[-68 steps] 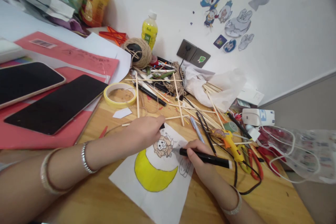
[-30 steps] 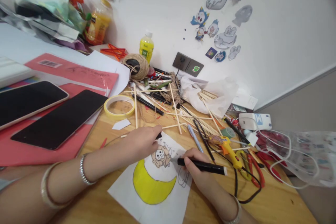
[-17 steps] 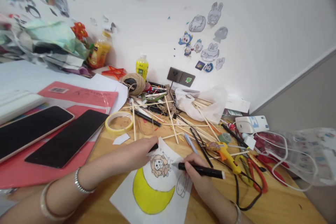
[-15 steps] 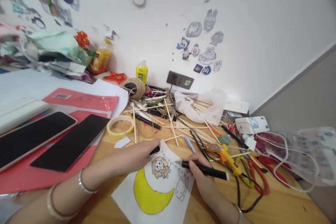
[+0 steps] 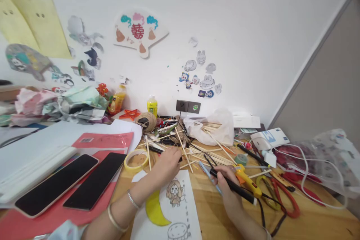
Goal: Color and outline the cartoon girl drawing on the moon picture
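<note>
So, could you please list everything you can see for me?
Drawing sheet: 1, white, on the desk
Marker: 1, black, in the right grip
Pen: 1, light blue, by that grip
Phones: 2, black screens, on red folder
Tape roll: 1, yellow, right of phones
Bottles: 2, orange and yellow, by wall
Twine ball: 1, tan, back centre
Sticks: many, pale wood, mid desk
Plastic bag: 1, whitish, back right
Glue gun: 1, yellow, right
Fan cutout: 1, white, on wall
Stickers: many, mixed, on wall
Other clutter: too jumbled to count
Left grip: 1, bare, by the sheet, pinching a small dark item
Right grip: 1, bare, around the marker
</note>
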### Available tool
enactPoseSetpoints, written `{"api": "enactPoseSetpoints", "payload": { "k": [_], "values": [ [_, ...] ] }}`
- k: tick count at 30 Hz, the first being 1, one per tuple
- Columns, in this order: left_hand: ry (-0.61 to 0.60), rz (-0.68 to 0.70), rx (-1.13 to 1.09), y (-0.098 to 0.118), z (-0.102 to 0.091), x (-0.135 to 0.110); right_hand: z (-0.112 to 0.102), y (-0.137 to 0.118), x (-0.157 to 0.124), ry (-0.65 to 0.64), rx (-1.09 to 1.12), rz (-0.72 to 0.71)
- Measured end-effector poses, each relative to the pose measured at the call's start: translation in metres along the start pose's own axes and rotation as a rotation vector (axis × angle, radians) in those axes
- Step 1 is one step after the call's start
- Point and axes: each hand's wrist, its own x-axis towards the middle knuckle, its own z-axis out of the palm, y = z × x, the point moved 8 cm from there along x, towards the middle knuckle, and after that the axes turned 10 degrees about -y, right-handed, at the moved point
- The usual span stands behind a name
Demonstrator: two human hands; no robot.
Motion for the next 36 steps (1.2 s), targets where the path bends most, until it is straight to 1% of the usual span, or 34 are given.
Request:
{"api": "enactPoseSetpoints", "payload": {
  "k": [1, 2, 3, 4, 5, 6, 7, 9, 10, 11, 13, 15, 16, 18, 20, 22, 24, 28, 32, 34, 36],
  "values": [
    [0.020, -0.011, -0.021, 0.009, 0.007, -0.007, -0.003, 0.000, 0.001, 0.020, -0.008, -0.010],
    [0.015, 0.000, -0.047, 0.019, 0.018, -0.014, -0.007, 0.000, 0.002, 0.042, -0.014, -0.015],
    [-0.029, 0.035, -0.095, 0.031, 0.035, -0.022, -0.011, 0.001, 0.002, 0.063, -0.015, -0.017],
    [-0.150, 0.098, -0.197, 0.043, 0.060, -0.030, -0.014, 0.001, 0.003, 0.077, -0.012, -0.022],
    [-0.263, 0.147, -0.221, 0.053, 0.085, -0.038, -0.016, 0.001, 0.004, 0.085, -0.009, -0.031],
    [-0.357, 0.154, -0.142, 0.058, 0.108, -0.045, -0.018, 0.001, 0.005, 0.087, -0.007, -0.041],
    [-0.394, 0.130, -0.021, 0.056, 0.124, -0.049, -0.019, 0.000, 0.006, 0.089, -0.006, -0.048],
    [-0.355, 0.071, 0.150, 0.047, 0.137, -0.053, -0.020, -0.002, 0.007, 0.088, -0.012, -0.050],
    [-0.342, 0.034, 0.193, 0.042, 0.138, -0.053, -0.019, -0.003, 0.008, 0.084, -0.011, -0.042],
    [-0.316, -0.017, 0.214, 0.036, 0.133, -0.052, -0.017, -0.004, 0.008, 0.070, -0.001, -0.036],
    [-0.278, -0.124, 0.165, 0.027, 0.120, -0.050, -0.012, -0.007, 0.008, 0.011, 0.042, -0.036],
    [-0.235, -0.200, -0.004, 0.024, 0.106, -0.046, -0.003, -0.010, 0.007, -0.083, 0.112, -0.053],
    [-0.212, -0.203, -0.132, 0.026, 0.102, -0.044, 0.002, -0.011, 0.006, -0.131, 0.157, -0.057],
    [-0.149, -0.168, -0.400, 0.032, 0.098, -0.036, 0.009, -0.009, 0.004, -0.196, 0.255, -0.044],
    [-0.063, -0.129, -0.545, 0.036, 0.095, -0.030, 0.012, -0.004, 0.002, -0.220, 0.334, -0.009],
    [0.011, -0.123, -0.561, 0.036, 0.093, -0.027, 0.014, 0.000, 0.001, -0.225, 0.368, 0.022],
    [0.038, -0.130, -0.547, 0.036, 0.093, -0.026, 0.016, 0.002, 0.000, -0.237, 0.375, 0.034],
    [0.009, -0.156, -0.534, 0.037, 0.093, -0.027, 0.019, -0.003, 0.000, -0.297, 0.345, 0.013],
    [-0.005, -0.157, -0.481, 0.035, 0.095, -0.027, 0.023, -0.009, -0.003, -0.339, 0.266, -0.030],
    [-0.018, -0.098, -0.466, 0.036, 0.099, -0.027, 0.030, -0.009, -0.007, -0.383, 0.253, -0.041],
    [-0.015, -0.009, -0.494, 0.038, 0.101, -0.028, 0.038, -0.005, -0.012, -0.416, 0.288, -0.013]
  ]
}}
